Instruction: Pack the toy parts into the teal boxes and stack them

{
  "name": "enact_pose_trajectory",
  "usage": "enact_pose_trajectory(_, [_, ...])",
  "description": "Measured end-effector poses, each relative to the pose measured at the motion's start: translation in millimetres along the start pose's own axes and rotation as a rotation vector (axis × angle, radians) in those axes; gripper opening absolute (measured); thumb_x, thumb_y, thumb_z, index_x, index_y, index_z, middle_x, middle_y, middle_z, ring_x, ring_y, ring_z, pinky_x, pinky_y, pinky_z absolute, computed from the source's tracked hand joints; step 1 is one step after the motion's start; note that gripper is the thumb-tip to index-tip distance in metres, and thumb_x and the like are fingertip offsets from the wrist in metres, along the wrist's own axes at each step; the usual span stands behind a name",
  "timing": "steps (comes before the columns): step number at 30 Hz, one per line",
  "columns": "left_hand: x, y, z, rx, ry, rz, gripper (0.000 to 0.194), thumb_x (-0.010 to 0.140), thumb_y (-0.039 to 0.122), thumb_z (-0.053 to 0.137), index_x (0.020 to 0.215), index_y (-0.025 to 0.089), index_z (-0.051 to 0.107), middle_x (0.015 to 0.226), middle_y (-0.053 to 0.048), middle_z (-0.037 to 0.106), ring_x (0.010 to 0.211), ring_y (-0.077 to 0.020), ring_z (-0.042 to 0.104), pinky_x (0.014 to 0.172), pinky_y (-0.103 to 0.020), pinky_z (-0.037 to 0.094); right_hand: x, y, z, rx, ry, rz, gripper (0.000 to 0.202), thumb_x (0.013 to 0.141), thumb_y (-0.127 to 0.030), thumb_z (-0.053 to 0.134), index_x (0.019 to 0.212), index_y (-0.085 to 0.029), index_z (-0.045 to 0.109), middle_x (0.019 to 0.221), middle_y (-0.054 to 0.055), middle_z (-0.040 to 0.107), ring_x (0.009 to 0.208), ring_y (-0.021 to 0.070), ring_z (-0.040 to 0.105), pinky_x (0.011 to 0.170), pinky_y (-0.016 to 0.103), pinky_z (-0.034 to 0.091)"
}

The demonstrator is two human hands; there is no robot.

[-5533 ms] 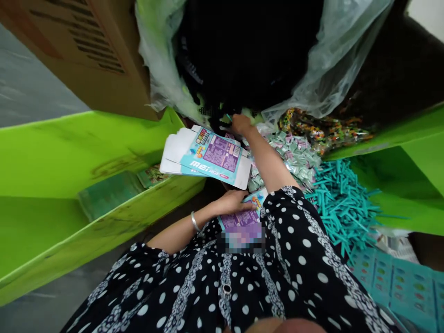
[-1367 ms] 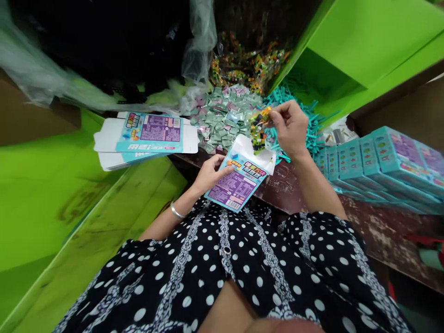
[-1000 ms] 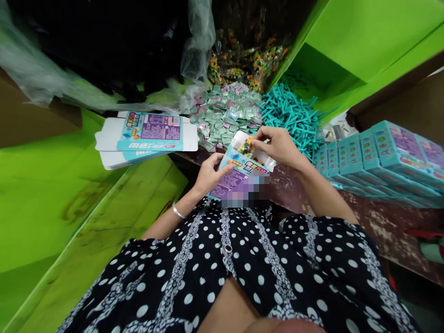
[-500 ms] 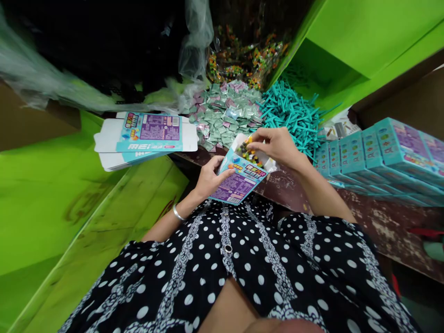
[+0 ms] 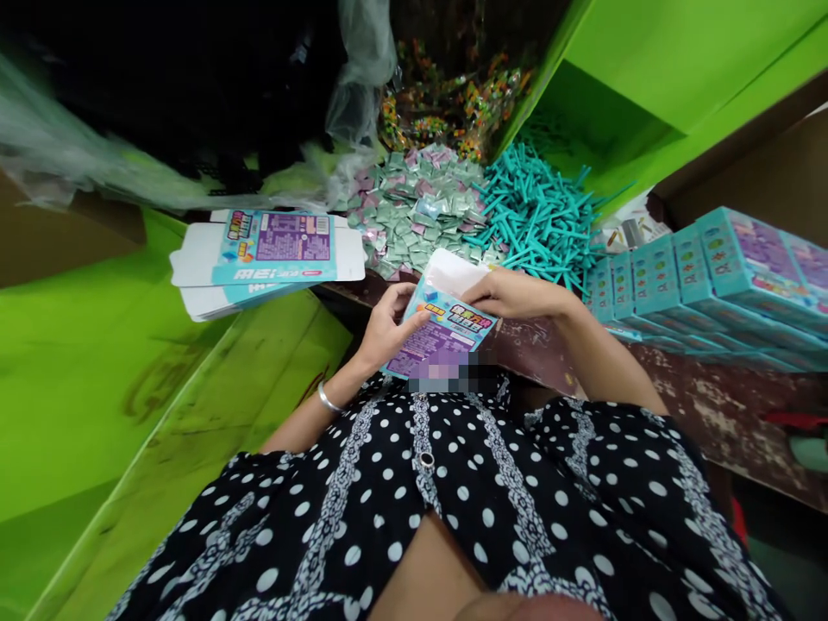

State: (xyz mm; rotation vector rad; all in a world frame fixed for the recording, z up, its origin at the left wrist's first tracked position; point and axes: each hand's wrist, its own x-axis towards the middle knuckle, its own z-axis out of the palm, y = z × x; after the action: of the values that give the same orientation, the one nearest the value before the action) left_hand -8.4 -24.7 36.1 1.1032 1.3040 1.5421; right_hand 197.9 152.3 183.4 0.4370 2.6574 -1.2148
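Observation:
A teal and purple box (image 5: 440, 332), its white top flap up, is tilted in front of my body. My left hand (image 5: 388, 328) grips its left side, thumb across the printed front. At the open top is my right hand (image 5: 511, 293), its fingers curled together and their tips hidden inside the box mouth. Whatever those fingers hold cannot be seen.
Flat unfolded boxes (image 5: 278, 250) lie at left. Behind are small green and pink packets (image 5: 414, 216), a heap of teal sticks (image 5: 543, 216) and bags of coloured pieces (image 5: 479, 112). Filled-out teal boxes (image 5: 724, 276) stand in rows at right.
My right hand has lowered into the box mouth. The clear bag of black, yellow and orange pieces at the opening has gone out of sight. My left hand still holds the box.

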Motion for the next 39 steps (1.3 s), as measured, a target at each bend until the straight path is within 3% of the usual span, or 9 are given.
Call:
enact_pose_trajectory(6, [-14,-7,-3.6,-0.027,-0.027,-0.048,0.093,0.096,0.061,0.079,0.175,0.032,0.041,0.123,-0.012,0.078,0.106,-0.0305,0.079,0.095,-0.047,0.068,-32,18,39,0.095,0.841,0.175,0.036,0.104,-0.050,0.064,0.127,-0.032,0.084,0.126,0.008,0.084,0.120,0.0311,0.078,0.102,0.049,0.064])
enact_pose_trajectory(10, [-20,-16,-0.6,-0.044,-0.044,-0.049,0.091,0.095,0.061,0.078,0.173,0.031,0.044,0.137,-0.013,0.076,0.117,-0.0316,0.077,0.103,-0.047,0.065,-33,32,127,0.261,0.840,0.194,0.062,0.101,-0.067,0.067,0.154,-0.034,0.070,0.158,0.010,0.072,0.149,0.0379,0.066,0.121,0.059,0.056])
enact_pose_trajectory(14, [-11,-25,4.5,0.043,-0.092,-0.060,0.057,0.098,0.058,0.073,0.145,0.026,0.066,0.119,-0.008,0.078,0.103,-0.0266,0.073,0.094,-0.041,0.063,-16,36,190,0.292,1.078,0.310,0.057,0.110,-0.072,0.046,0.142,-0.034,0.073,0.144,0.012,0.078,0.138,0.0359,0.071,0.116,0.056,0.058])
enact_pose_trajectory(18, [10,-28,10.0,0.268,-0.003,0.109,0.038,0.107,0.057,0.061,0.092,0.023,0.066,0.104,-0.007,0.069,0.101,-0.0241,0.067,0.098,-0.040,0.058,-4,46,193,0.228,1.259,0.202,0.052,0.112,-0.071,0.046,0.101,-0.027,0.071,0.114,0.010,0.077,0.111,0.0299,0.073,0.102,0.048,0.058])
enact_pose_trajectory(23, [21,-23,15.6,0.122,0.055,0.087,0.046,0.096,0.065,0.079,0.103,0.026,0.054,0.093,0.000,0.062,0.084,-0.0171,0.064,0.080,-0.031,0.055,7,51,190,0.468,1.480,0.046,0.035,0.099,-0.057,0.080,0.103,-0.027,0.061,0.102,0.003,0.070,0.096,0.0214,0.070,0.095,0.039,0.057])
enact_pose_trajectory(26, [24,-11,11.4,0.166,-0.011,0.071,0.051,0.099,0.072,0.073,0.095,0.024,0.058,0.086,0.000,0.062,0.080,-0.0167,0.061,0.076,-0.031,0.052,8,48,185,0.674,1.402,-0.043,0.045,0.091,-0.063,0.087,0.094,-0.028,0.059,0.090,-0.001,0.065,0.087,0.0190,0.066,0.101,0.041,0.059])
enact_pose_trajectory(30, [35,18,-1.6,0.245,-0.222,0.024,0.054,0.095,0.070,0.079,0.081,0.021,0.063,0.081,-0.002,0.065,0.075,-0.0158,0.058,0.070,-0.030,0.049,-4,48,156,0.767,1.065,0.003,0.059,0.085,-0.070,0.090,0.073,-0.026,0.053,0.077,-0.002,0.058,0.078,0.0178,0.059,0.093,0.041,0.062])
enact_pose_trajectory(35, [45,39,-8.7,0.301,-0.398,-0.025,0.032,0.087,0.049,0.091,0.099,0.020,0.084,0.093,-0.005,0.074,0.084,-0.0184,0.066,0.073,-0.032,0.050,-28,44,116,0.562,0.580,0.096,0.051,0.091,-0.060,0.089,0.133,-0.031,0.084,0.139,0.007,0.081,0.126,0.0275,0.075,0.117,0.049,0.057])
enact_pose_trajectory(39, [47,35,-0.6,0.366,-0.291,0.056,0.025,0.096,0.049,0.083,0.095,0.025,0.091,0.081,-0.004,0.067,0.083,-0.0194,0.060,0.078,-0.035,0.049,-32,37,99,0.393,0.476,0.095,0.053,0.108,-0.070,0.064,0.140,-0.034,0.086,0.137,0.005,0.084,0.132,0.0285,0.076,0.122,0.049,0.056])
